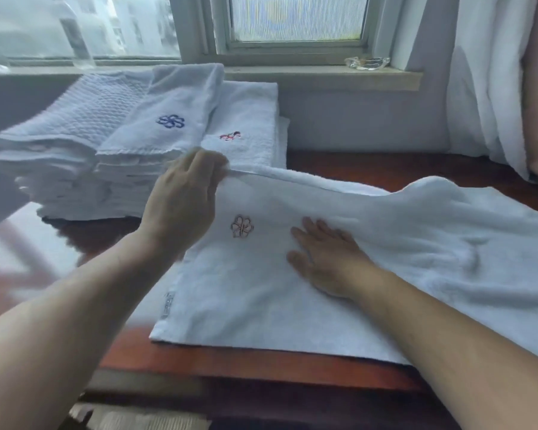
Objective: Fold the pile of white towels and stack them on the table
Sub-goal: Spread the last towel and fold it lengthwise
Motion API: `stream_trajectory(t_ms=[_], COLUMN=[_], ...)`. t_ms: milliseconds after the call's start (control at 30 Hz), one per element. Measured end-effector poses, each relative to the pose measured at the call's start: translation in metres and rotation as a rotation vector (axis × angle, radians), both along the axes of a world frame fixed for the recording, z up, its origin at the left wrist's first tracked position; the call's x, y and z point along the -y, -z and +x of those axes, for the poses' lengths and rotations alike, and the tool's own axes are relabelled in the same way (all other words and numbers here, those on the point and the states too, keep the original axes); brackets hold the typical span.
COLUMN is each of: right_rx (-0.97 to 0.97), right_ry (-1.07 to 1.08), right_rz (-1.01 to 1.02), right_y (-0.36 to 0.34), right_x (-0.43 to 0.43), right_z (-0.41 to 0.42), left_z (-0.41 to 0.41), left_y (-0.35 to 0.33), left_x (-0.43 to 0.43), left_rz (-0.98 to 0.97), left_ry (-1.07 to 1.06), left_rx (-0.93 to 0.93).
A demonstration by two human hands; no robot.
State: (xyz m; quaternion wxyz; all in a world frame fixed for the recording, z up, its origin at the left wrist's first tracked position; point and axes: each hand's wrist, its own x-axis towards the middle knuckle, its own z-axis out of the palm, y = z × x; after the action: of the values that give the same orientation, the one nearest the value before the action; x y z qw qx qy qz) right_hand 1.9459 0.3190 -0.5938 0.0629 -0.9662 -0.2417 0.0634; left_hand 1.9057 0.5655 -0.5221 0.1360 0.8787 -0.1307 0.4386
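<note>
White folded towels [131, 128] already sit stacked at the worktop's [370, 169] far-left corner. The left hand [184, 197] pinches the current towel's [292, 290] far edge, the right hand [326, 259] presses flat, fingers straight; folding seems partway.

A room in a home or a hotel, seen from a polished red-brown wooden table [354, 162] pushed against the wall under a window [295, 23]. White curtains [491, 88] hang at the right. A glass ashtray [367, 63] sits on the window sill [323, 77]. At the table's far left corner stand stacks of folded white towels [106, 144], some embroidered with small flower emblems. Buildings show blurred through the glass.
</note>
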Motion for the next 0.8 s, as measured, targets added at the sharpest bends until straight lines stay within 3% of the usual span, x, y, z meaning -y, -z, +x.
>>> stream_trajectory(t_ms=[133, 267, 433, 600, 700, 800], right_rx=[0.120, 0.103, 0.126, 0.320, 0.416, 0.353], right_ry=[0.029, 0.074, 0.088, 0.385, 0.529, 0.627], right_rz=[-0.007, 0.019, 0.361, 0.579, 0.541, 0.295], right_y=[-0.003, -0.004, -0.015, -0.028, -0.033, -0.026], right_x=[-0.005, -0.005, 0.019, 0.074, 0.118, 0.159], right_z=[-0.005, -0.029, -0.044, -0.030, -0.011, 0.002], left_z=[-0.031, -0.046, -0.044, -0.036, -0.023, 0.002], left_y=[0.024, 0.061, 0.064, 0.051, 0.046, 0.044], left_x=[-0.017, -0.034, -0.034, 0.013, 0.064, 0.118], left_rz=[0.266, 0.438, 0.413, 0.376, 0.345, 0.273], left_ry=[0.155, 0.088, -0.101, -0.072, 0.021, 0.067], left_rx=[-0.060, -0.335, -0.579, -0.546, -0.517, -0.512])
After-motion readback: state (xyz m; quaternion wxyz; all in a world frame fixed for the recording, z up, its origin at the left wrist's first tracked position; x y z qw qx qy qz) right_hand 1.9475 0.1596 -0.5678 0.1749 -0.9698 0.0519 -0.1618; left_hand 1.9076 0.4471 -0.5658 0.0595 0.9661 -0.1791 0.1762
